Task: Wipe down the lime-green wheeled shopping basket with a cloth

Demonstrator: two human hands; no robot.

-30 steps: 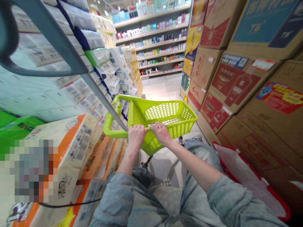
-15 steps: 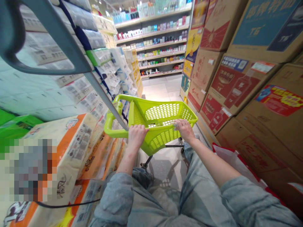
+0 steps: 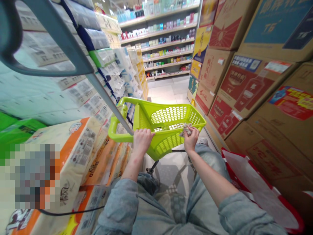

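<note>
A lime-green shopping cart (image 3: 168, 145) with a perforated plastic basket stands in front of me. My left hand (image 3: 142, 139) is closed over its near rim, close to the handle end. My right hand (image 3: 191, 137) pinches a crumpled greyish-white cloth (image 3: 186, 129) against the near rim, toward the cart's far right end. The inside of the basket shows only its slotted green walls and floor. A grey pole (image 3: 110, 103) slants up from beside my left hand to a large looped handle at the upper left; its lower end is hidden.
Stacked cardboard cartons (image 3: 241, 88) line the right side, with a red-edged white bag (image 3: 264, 192) at their foot. Packs of tissue paper (image 3: 70, 147) are piled on the left. Shelves (image 3: 168, 45) of small boxed goods stand beyond a tiled floor (image 3: 168, 89).
My right hand has turned and drawn slightly back toward me along the rim, and the cloth in it shows more. My left hand keeps its place on the cart.
</note>
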